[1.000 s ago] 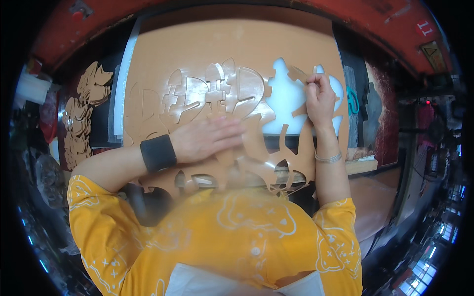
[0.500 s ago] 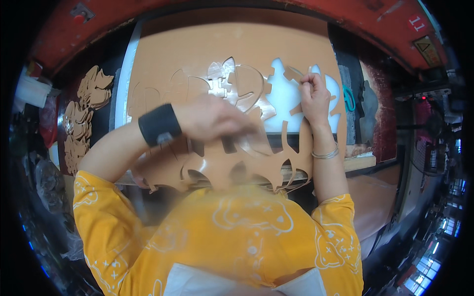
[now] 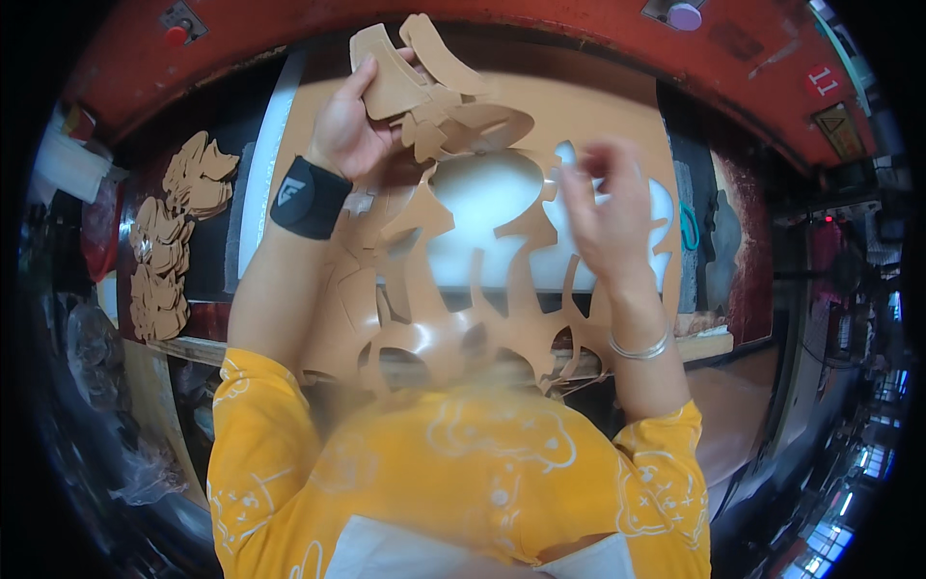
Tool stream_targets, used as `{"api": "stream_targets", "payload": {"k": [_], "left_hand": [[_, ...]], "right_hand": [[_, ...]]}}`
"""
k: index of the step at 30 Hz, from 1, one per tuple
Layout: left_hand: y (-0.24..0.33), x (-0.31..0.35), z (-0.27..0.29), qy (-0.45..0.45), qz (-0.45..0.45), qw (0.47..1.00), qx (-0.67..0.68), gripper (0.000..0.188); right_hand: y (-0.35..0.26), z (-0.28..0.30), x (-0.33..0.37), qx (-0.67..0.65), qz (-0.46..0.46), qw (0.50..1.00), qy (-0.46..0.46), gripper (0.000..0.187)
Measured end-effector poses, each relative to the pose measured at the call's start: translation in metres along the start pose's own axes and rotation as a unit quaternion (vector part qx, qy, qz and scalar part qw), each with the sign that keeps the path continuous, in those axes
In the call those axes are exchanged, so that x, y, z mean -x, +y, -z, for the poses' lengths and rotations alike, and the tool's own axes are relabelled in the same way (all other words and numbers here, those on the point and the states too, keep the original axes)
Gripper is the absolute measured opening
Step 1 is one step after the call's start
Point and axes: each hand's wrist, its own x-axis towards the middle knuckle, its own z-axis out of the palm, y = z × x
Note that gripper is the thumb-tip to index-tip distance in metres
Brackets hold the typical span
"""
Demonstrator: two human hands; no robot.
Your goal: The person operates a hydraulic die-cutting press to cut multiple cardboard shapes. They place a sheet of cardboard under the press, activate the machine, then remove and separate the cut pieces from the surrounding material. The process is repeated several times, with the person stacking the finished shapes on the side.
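My left hand is raised over the far left part of the work surface, its thumb and fingers closed round a loose bunch of tan leather-like cut pieces. These curved pieces fan out to the right of my fingers. My right hand hovers over the right side of the white board; motion blurs its fingers, and I cannot make out whether they hold anything. Between my arms lies the tan sheet, full of cut-out holes, its near edge hanging toward my body.
Several stacks of tan cut pieces stand at the left. A red machine beam crosses the far side, with a red button on its left. A teal-handled tool lies right of the board. Clear plastic bags hang lower left.
My left hand has moved up and away from my body and now holds a bunch of cut pieces lifted off the sheet. More white board shows there. My right hand has shifted slightly nearer.
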Motion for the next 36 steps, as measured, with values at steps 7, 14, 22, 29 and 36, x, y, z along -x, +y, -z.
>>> {"api": "stream_targets", "payload": {"k": [7, 14, 22, 29, 36], "left_hand": [[-0.021, 0.017, 0.012, -0.071, 0.066, 0.981, 0.169, 0.050], [-0.010, -0.006, 0.012, 0.040, 0.018, 0.985, 0.168, 0.049], [0.064, -0.078, 0.057, 0.058, -0.166, 0.979, 0.104, 0.037], [0.152, -0.038, 0.080, -0.070, -0.392, 0.917, 0.034, 0.040], [-0.022, 0.101, 0.095, -0.402, -0.322, 0.647, -0.562, 0.045]], "right_hand": [[-0.040, -0.079, -0.018, -0.174, -0.170, 0.966, -0.092, 0.034], [0.002, -0.074, 0.028, -0.228, -0.159, 0.955, -0.101, 0.009], [0.019, -0.058, 0.042, -0.131, -0.101, 0.976, -0.139, 0.006], [0.025, -0.057, 0.047, -0.189, -0.092, 0.969, -0.132, 0.006], [0.031, -0.059, 0.049, -0.252, -0.137, 0.947, -0.147, 0.007]]}}
